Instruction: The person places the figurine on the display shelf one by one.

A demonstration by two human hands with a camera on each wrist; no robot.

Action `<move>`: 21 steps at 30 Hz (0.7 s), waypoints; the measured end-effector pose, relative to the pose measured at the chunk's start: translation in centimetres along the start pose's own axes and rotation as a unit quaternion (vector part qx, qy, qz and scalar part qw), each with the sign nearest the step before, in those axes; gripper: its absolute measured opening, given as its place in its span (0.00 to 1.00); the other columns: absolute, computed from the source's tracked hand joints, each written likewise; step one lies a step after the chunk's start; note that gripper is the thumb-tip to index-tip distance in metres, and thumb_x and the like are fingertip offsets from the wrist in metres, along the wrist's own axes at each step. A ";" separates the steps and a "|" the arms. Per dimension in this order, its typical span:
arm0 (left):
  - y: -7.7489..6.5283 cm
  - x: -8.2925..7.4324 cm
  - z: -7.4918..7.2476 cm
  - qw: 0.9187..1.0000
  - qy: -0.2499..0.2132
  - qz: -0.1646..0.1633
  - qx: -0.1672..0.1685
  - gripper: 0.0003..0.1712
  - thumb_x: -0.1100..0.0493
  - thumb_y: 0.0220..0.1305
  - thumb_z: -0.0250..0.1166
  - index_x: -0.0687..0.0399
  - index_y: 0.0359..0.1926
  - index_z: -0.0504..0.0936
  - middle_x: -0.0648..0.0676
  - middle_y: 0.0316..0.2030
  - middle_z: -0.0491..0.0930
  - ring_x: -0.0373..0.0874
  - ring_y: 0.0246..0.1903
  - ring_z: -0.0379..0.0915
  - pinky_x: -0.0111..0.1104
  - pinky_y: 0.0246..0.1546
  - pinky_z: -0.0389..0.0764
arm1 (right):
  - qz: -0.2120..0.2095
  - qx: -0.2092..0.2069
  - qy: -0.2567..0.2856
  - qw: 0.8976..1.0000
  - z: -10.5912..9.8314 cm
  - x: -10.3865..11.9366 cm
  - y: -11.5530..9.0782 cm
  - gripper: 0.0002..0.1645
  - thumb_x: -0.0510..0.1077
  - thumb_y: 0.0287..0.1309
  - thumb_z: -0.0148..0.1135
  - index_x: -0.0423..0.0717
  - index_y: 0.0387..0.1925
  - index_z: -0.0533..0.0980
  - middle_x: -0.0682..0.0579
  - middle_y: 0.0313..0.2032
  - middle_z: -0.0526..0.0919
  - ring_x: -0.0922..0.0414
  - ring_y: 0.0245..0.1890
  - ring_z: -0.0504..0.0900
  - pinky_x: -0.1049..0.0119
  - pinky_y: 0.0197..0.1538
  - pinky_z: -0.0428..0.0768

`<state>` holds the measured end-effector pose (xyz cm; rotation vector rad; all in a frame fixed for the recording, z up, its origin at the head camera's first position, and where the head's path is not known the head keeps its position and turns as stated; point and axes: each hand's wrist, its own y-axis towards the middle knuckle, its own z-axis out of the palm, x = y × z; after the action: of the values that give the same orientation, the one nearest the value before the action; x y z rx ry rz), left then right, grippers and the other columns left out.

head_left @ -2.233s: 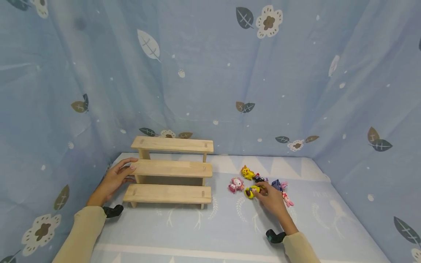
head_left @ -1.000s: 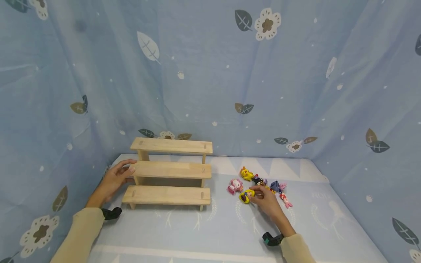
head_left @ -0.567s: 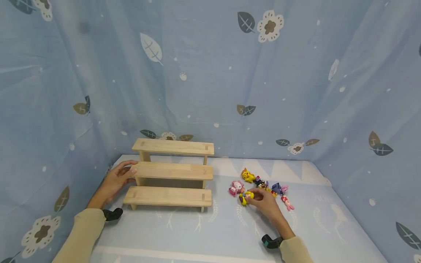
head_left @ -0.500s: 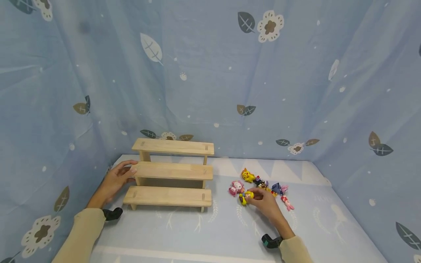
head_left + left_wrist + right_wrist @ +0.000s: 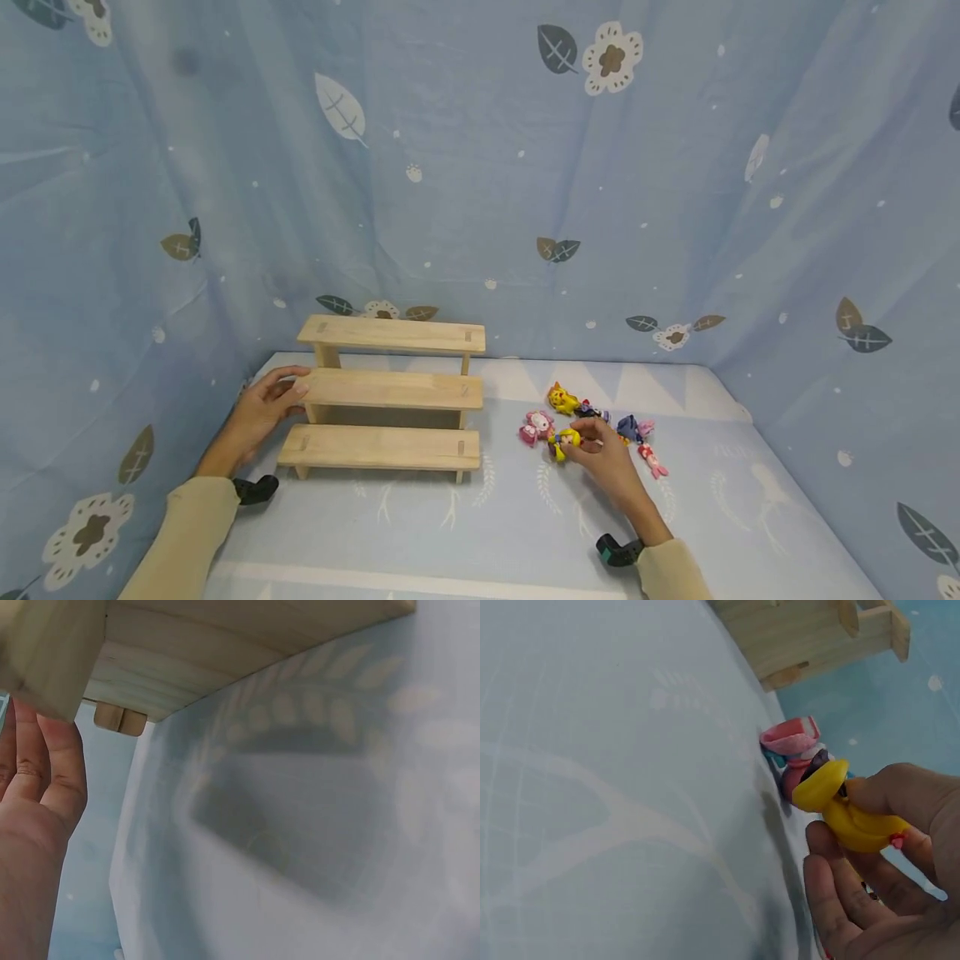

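Observation:
A three-tier wooden display stand [image 5: 390, 387] sits at the left of the table. My left hand [image 5: 262, 408] grips the left end of its middle shelf; in the left wrist view its fingers [image 5: 64, 765] reach up behind the wood. My right hand [image 5: 603, 458] pinches a small yellow figurine [image 5: 564, 445] between thumb and fingers, low over the table. In the right wrist view this figurine [image 5: 855, 814] is partly covered by the thumb. Just beyond it, a pink figurine [image 5: 536, 427] lies on the table.
Behind the right hand lie a yellow cat-like figurine [image 5: 562, 398], a dark figurine [image 5: 591, 410], a blue one [image 5: 628, 428] and a red-and-pink one [image 5: 652, 461]. A patterned pale blue cloth [image 5: 420, 533] covers the table. Blue curtains [image 5: 480, 167] enclose the back and sides.
My right hand has drawn the yellow figurine left, away from the cluster, towards the pink one. The figurine has turned more upright. My left hand stays on the stand.

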<state>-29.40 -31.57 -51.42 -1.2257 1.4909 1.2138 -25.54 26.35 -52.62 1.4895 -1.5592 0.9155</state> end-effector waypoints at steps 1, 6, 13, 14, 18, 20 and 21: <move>0.0 -0.1 0.0 1.000 -0.003 -0.002 -0.001 0.28 0.49 0.75 0.64 0.52 0.69 0.72 0.45 0.54 0.77 0.37 0.50 0.78 0.39 0.48 0.85 | -0.004 -0.001 0.008 1.000 -0.1 0.1 0.0 0.24 0.46 0.58 0.78 0.48 0.54 0.78 0.46 0.53 0.80 0.49 0.49 0.81 0.64 0.48 0.82; -0.2 -0.3 0.0 1.000 -0.005 -0.010 0.000 0.27 0.49 0.75 0.64 0.52 0.69 0.72 0.45 0.55 0.77 0.37 0.50 0.77 0.37 0.48 0.84 | -0.026 -0.009 0.037 0.999 -0.4 0.6 0.2 0.26 0.47 0.61 0.76 0.46 0.57 0.77 0.45 0.56 0.80 0.48 0.54 0.82 0.68 0.50 0.83; -0.1 0.0 0.0 1.000 0.014 -0.011 0.003 0.29 0.47 0.75 0.63 0.49 0.71 0.71 0.47 0.56 0.76 0.36 0.50 0.77 0.41 0.49 0.85 | -0.017 -0.010 0.060 0.998 -0.5 1.0 0.6 0.26 0.49 0.63 0.74 0.48 0.60 0.78 0.46 0.59 0.79 0.48 0.55 0.80 0.71 0.51 0.82; -0.1 0.0 0.0 1.000 0.020 -0.010 0.004 0.30 0.46 0.75 0.63 0.49 0.72 0.70 0.47 0.56 0.76 0.36 0.50 0.77 0.41 0.49 0.85 | -0.015 -0.010 0.061 0.998 -0.6 1.1 0.6 0.27 0.50 0.63 0.74 0.49 0.60 0.78 0.47 0.60 0.79 0.48 0.54 0.80 0.72 0.51 0.82; 0.0 0.3 -0.1 0.999 0.031 -0.009 0.001 0.32 0.45 0.75 0.62 0.47 0.74 0.68 0.48 0.57 0.75 0.36 0.51 0.78 0.42 0.48 0.85 | -0.013 -0.013 0.063 0.998 -0.6 1.7 0.8 0.29 0.51 0.63 0.74 0.48 0.62 0.77 0.47 0.61 0.78 0.49 0.54 0.79 0.72 0.51 0.83; 0.0 0.3 -0.1 0.999 0.031 -0.009 -0.002 0.33 0.45 0.75 0.62 0.47 0.75 0.68 0.49 0.57 0.75 0.36 0.50 0.78 0.42 0.48 0.85 | -0.014 -0.012 0.064 0.998 -0.5 2.0 0.9 0.30 0.51 0.63 0.74 0.47 0.63 0.77 0.47 0.61 0.78 0.49 0.55 0.79 0.71 0.51 0.83; 0.0 0.3 -0.1 1.000 0.030 -0.009 -0.003 0.33 0.45 0.75 0.63 0.48 0.75 0.68 0.51 0.58 0.75 0.36 0.50 0.78 0.42 0.48 0.85 | -0.016 -0.012 0.065 0.998 -0.5 2.2 1.0 0.30 0.51 0.63 0.74 0.46 0.62 0.77 0.47 0.61 0.78 0.48 0.55 0.79 0.71 0.51 0.83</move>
<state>-29.47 -31.69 -51.70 -1.2875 1.5174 1.1809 -26.50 25.90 -50.44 1.4067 -1.4429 0.9533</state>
